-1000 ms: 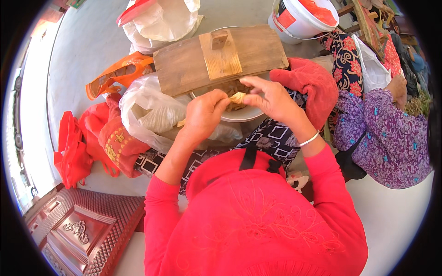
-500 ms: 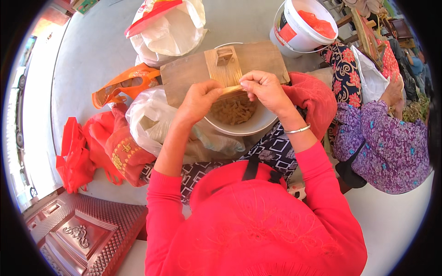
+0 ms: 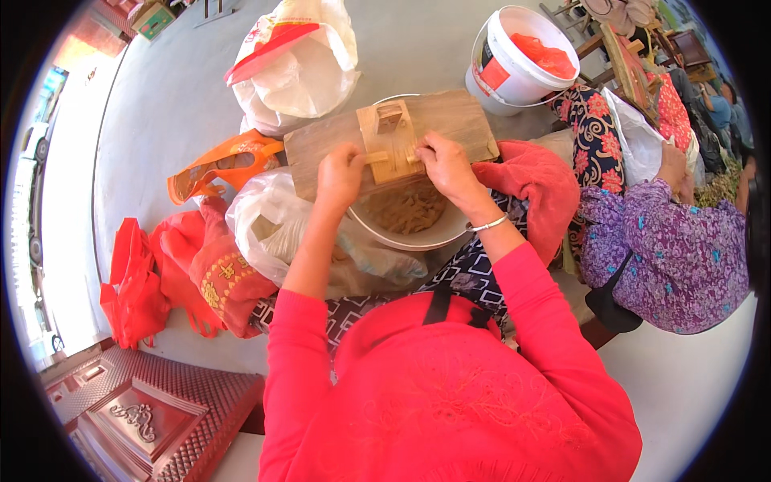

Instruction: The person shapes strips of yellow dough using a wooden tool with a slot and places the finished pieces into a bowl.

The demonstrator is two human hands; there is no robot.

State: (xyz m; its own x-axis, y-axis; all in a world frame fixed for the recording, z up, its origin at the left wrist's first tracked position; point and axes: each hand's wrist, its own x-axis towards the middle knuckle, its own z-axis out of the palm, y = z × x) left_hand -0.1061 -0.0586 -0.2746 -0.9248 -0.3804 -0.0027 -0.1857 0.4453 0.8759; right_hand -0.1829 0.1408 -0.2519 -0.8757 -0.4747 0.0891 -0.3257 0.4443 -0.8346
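In the head view, one wooden board (image 3: 325,153) lies across one white basin (image 3: 385,238), with one paler crosspiece (image 3: 393,165) and one small block (image 3: 389,120) on it. The left hand (image 3: 341,173), over the board's left half, is closed in a pinch on one pale yellow strip (image 3: 376,157), which reaches over the crosspiece. The right hand (image 3: 446,167), just right of the crosspiece, is also narrowed to a pinch; a short pale piece (image 3: 413,157) shows at its fingertips, over the board. One bracelet (image 3: 487,223) circles that wrist. On the near side of the board, the basin holds yellow-brown pieces (image 3: 405,210), too crowded and blurred to count.

Beyond the board to the left stands one white bag (image 3: 297,76) with red printing, too small to read; beyond it to the right, one white bucket (image 3: 502,88) bears a dark and red label (image 3: 492,72) and holds something red (image 3: 544,56). Left of the board are one orange bag (image 3: 193,181) with faint printing and one translucent bag (image 3: 273,213). Two red cloths flank the board: the left cloth (image 3: 221,277), yellow-patterned, and the right cloth (image 3: 542,181). Farther right sits one person in purple florals (image 3: 666,249).
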